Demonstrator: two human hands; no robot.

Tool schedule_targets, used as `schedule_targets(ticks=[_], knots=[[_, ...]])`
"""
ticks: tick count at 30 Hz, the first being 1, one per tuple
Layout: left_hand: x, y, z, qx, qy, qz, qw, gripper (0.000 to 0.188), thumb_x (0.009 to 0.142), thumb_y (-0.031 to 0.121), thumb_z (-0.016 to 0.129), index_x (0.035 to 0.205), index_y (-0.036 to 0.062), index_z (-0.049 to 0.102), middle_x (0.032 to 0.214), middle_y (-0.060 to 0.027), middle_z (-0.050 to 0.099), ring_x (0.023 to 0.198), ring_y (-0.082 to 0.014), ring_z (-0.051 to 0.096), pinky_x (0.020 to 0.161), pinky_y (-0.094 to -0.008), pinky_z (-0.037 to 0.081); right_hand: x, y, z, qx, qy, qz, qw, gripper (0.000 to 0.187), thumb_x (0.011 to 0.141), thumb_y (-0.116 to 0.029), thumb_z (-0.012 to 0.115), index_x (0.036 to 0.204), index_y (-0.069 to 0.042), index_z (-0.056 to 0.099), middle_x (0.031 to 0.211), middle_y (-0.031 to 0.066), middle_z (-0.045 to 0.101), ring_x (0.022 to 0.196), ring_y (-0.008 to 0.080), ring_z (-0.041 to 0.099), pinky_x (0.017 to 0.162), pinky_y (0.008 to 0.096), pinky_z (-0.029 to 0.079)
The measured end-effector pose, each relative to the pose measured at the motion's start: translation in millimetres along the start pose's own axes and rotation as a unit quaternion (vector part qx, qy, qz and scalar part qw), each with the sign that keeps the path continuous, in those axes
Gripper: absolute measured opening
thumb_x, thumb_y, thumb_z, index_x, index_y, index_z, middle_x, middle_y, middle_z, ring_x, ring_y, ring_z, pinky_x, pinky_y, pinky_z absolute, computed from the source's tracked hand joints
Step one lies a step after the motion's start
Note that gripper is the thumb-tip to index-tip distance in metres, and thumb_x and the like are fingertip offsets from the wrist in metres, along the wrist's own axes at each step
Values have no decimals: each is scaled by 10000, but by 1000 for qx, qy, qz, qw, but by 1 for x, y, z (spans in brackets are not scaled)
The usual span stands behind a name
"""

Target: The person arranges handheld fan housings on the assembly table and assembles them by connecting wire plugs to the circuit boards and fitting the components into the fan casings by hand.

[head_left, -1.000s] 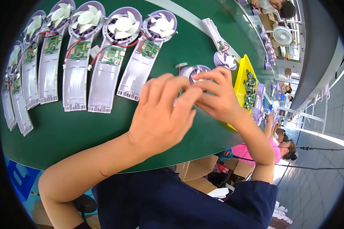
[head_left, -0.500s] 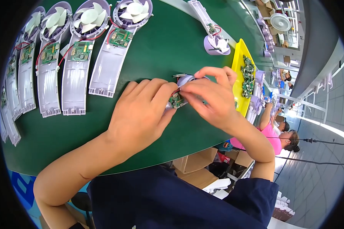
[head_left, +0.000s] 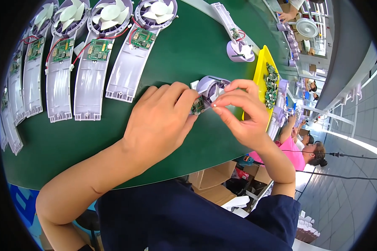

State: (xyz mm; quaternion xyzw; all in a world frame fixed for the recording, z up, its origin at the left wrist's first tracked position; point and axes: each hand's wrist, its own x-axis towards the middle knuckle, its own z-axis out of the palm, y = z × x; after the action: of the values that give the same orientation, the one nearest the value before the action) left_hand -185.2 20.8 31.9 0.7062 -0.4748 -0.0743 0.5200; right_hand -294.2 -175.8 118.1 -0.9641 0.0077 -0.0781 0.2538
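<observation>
Head, right hand [head_left: 248, 115] shifted, fan [head_left: 209, 87] more exposed

Lavender fan unit [head_left: 204, 85], exposed green board [head_left: 197, 106]

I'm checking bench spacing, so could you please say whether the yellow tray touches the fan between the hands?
Apart: the head view shows a strip of green tabletop between the fan and the yellow tray, beyond the right hand.
</observation>
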Motion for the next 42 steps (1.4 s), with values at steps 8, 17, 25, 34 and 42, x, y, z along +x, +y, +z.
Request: schedule_targets(ticks=[8,17,25,34,42], knots=[[8,-5,2,-109,66,-4,992,246,810,59,845,1021,45,719,986,-82,681,874,-283,649,786,-396,509,-5,-10,10,-89,10,-26,996,278,739,-12,883,991,-66,777,979,60,754,1059,242,647,924,372,424],[12,-6,-5,-150,-2,-41,988,56,908,96,771,933,69,729,867,-44,675,803,-210,641,809,-357,429,-1,-4,18,-51,15,-63,997,245,749,-63,888,955,-111,765,947,-9,731,999,202,646,905,397,385],[14,-2,-11,-148,-52,-77,985,84,975,110,661,914,52,653,835,-73,652,819,-274,642,888,-414,451,2,-3,24,-163,48,-151,974,288,653,-36,859,907,-115,746,902,-7,719,929,233,646,829,409,444],[2,15,-8,37,-29,-10,999,658,758,223,889,1320,59,588,1205,-111,616,1133,-307,568,987,-460,401,6,6,7,-220,2,-191,957,291,678,-95,848,949,-106,743,917,5,673,950,242,634,837,410,488],[-5,1,-2,62,-47,-27,997,580,726,167,885,1250,62,658,1032,-55,677,1066,-273,592,974,-490,394,30,-10,-6,-265,-120,-182,939,239,732,-138,825,940,-88,718,894,8,641,923,210,608,790,368,476]])
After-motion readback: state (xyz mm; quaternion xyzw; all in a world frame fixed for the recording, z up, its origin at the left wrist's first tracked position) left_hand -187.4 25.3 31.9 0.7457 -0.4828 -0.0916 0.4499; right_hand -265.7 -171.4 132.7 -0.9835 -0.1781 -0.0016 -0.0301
